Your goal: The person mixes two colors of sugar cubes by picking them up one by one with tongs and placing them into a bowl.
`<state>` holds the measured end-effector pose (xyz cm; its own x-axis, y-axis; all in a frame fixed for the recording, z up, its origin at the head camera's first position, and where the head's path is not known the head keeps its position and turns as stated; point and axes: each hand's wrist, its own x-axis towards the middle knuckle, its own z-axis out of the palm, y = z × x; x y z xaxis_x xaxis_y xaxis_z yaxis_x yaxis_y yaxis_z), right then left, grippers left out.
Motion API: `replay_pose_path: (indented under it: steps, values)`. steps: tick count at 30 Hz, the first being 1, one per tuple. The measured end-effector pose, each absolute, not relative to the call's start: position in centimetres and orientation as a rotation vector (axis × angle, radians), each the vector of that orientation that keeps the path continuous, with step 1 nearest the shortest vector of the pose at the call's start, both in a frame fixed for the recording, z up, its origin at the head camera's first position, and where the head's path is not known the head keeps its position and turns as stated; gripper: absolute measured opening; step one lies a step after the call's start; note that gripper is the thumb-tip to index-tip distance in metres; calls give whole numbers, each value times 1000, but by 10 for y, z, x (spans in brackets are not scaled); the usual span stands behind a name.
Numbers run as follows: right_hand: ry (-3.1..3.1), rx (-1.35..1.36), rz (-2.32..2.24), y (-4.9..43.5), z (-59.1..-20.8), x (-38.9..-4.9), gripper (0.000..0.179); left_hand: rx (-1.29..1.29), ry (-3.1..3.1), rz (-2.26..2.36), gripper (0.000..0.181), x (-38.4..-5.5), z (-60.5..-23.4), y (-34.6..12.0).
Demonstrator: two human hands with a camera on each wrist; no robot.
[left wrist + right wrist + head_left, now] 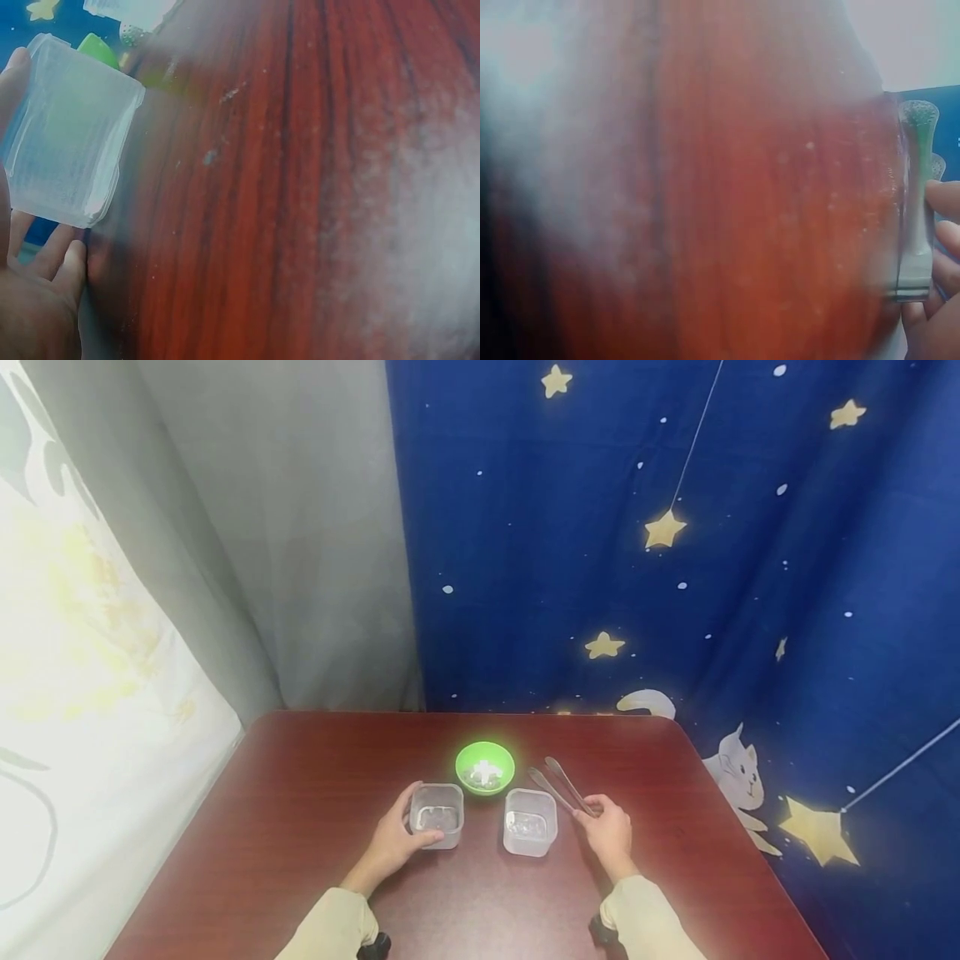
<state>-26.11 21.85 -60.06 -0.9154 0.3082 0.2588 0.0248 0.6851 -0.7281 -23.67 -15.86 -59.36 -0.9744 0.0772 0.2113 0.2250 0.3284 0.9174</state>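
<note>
My left hand (397,835) grips a clear square plastic container (437,817), thumb along the near side and fingers round the left side. The same container (75,127) shows large in the left wrist view, upper left. In my right hand (609,835) is a pair of metal tongs (564,785), their two tips apart and pointing away toward the far left. The right wrist view has the tongs (916,202) at its right edge, pinched by fingers. A second clear container (530,822) stands between the hands, left of the tongs. Whether either container holds anything is hard to tell.
A green bowl (485,768) sits behind the two containers, with something shiny inside, blurred by glare. All stand on a dark red wooden table (337,760). A grey curtain (330,568) and a blue star-patterned curtain (525,568) hang at the table's far edge.
</note>
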Motion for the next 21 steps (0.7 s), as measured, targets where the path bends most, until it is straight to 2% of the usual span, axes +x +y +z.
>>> replay_pose_path:
  steps: [7,12,21]
  values:
    - [-2558,-192,1086,218,-600,-257,29,-275,-2480,-1661,111,-235,-596,-160]
    - [-2601,-40,1085,218,-595,-256,42,-317,-2471,-1642,124,-234,-596,-162]
    - [-2675,335,918,219,-587,-245,66,-379,-2560,-1450,124,-226,-591,-179]
